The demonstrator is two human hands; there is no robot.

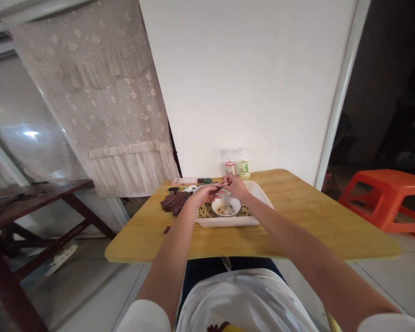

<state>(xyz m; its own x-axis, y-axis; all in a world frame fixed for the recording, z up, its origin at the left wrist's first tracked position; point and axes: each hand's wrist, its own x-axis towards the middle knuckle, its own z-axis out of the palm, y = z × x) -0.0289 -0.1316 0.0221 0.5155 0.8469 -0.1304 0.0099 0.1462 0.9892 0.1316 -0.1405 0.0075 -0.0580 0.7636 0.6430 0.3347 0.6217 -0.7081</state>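
Observation:
My left hand (206, 193) and my right hand (234, 185) meet above the far side of a white bowl (227, 207). The fingers of my right hand are pinched at the fingertips of my left hand; anything between them is too small to make out. Small pale bits lie in the bowl. It stands in a white tray (228, 222), among many small yellowish and dark beads or grains (205, 211). My left palm is turned partly up, with its fingers held near each other.
Brown gloves (174, 202), a pink phone-like object (185, 181) and small items lie left of the tray on the wooden table (318, 221). A bottle (244, 169) and a can (230, 167) stand behind. An orange stool (389, 198) is at right, a dark red table (38, 200) at left.

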